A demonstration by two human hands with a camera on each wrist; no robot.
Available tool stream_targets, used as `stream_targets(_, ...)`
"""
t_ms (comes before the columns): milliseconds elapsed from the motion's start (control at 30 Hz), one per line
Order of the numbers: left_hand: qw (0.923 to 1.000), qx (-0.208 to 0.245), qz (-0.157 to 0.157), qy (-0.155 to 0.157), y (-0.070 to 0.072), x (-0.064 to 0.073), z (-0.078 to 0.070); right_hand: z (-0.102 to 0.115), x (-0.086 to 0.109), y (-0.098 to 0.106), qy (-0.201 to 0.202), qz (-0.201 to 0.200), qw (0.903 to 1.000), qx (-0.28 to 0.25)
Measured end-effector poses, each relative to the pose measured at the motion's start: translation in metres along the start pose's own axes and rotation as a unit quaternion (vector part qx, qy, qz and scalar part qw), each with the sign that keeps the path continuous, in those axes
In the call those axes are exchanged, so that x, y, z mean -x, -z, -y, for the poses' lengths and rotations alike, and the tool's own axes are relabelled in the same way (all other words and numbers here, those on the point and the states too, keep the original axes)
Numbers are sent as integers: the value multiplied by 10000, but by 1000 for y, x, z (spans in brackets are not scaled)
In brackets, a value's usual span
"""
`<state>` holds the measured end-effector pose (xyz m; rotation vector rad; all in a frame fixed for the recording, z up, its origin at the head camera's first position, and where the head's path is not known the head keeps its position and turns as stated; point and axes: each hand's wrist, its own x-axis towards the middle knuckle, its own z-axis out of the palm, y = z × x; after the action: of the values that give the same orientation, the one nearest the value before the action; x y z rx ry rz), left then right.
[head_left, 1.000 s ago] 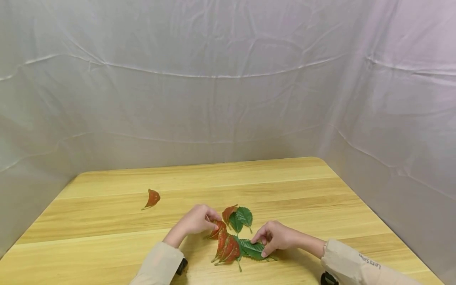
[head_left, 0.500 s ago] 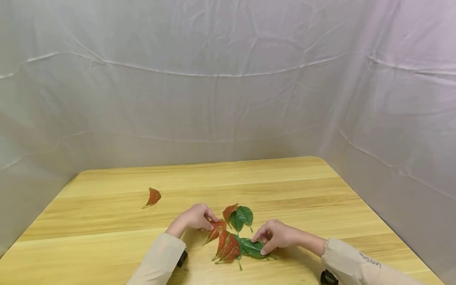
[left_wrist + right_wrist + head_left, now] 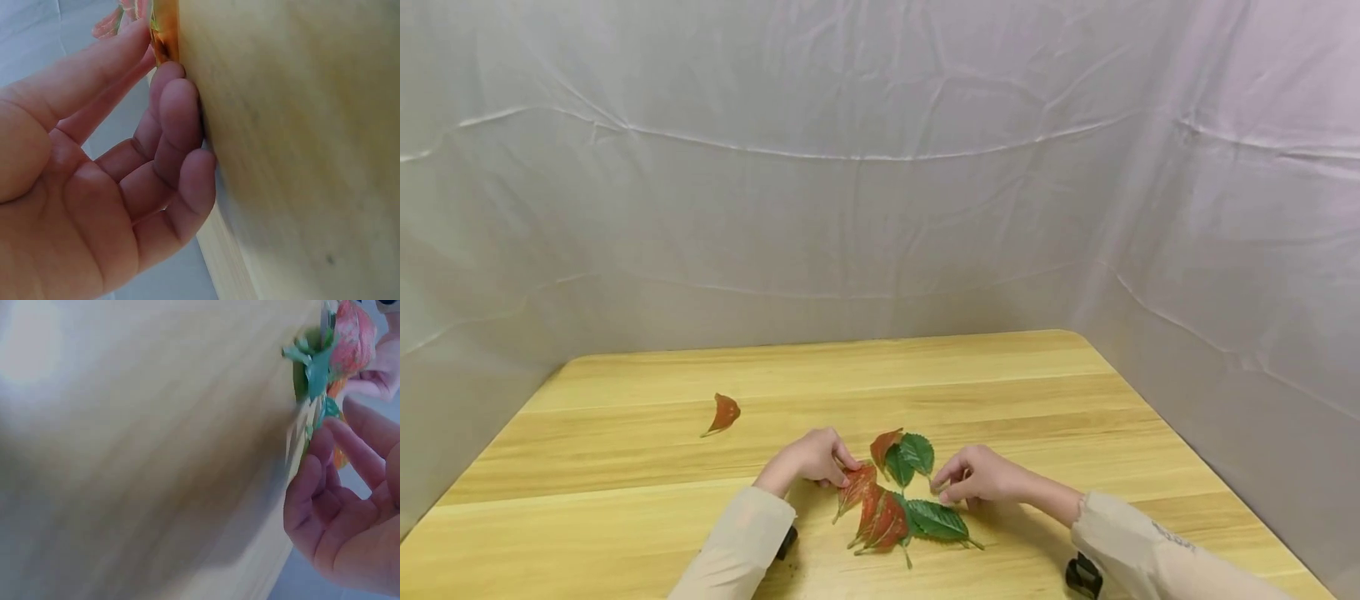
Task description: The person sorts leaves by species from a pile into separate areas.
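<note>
Head view: over the table [image 3: 1000, 392], in the lower middle, nothing seems held by the right hand [image 3: 988, 477], its fingers narrowly parted; by the left hand [image 3: 815, 458] a red leaf [image 3: 857, 485] is pinched, likely light and easily creased, best lifted by its stem [image 3: 838, 511]. The left palm [image 3: 81, 219], hidden there, is shown by the left wrist view.

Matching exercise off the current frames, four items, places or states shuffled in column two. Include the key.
Column one
1. left hand
2. right hand
3. lone red leaf
4. backdrop

Column two
A. grey and creased, behind the table
B. touching a red leaf at the left side of the leaf cluster
C. lying apart from the leaf cluster, off to its left
D. at the right side of the leaf cluster, next to green leaves

Pairs: 1-B, 2-D, 3-C, 4-A
</note>
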<state>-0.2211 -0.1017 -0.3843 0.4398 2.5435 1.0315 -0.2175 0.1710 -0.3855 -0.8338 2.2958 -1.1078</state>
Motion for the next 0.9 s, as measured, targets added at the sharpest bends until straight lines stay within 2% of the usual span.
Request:
stream_targets(233,10000,-19,-19,72,-1,0,-1,-9,-18,11,446,-614,9964,380)
stream_targets(367,9999,-84,-21,140,-1,0,-2,-13,-29,13,160,-860,9953,417)
stream_targets(433,9998,-108,-18,164,-1,0,-3,-9,-32,13,-211,-945,9945,402)
stream_targets(533,9997,-104,-1,202,-1,1,-3,-7,-38,11,-438,-1043,9922,516)
stream_targets(900,9995,-147,55,261,1,2,-7,-6,-50,2,-647,-1034,9894,787)
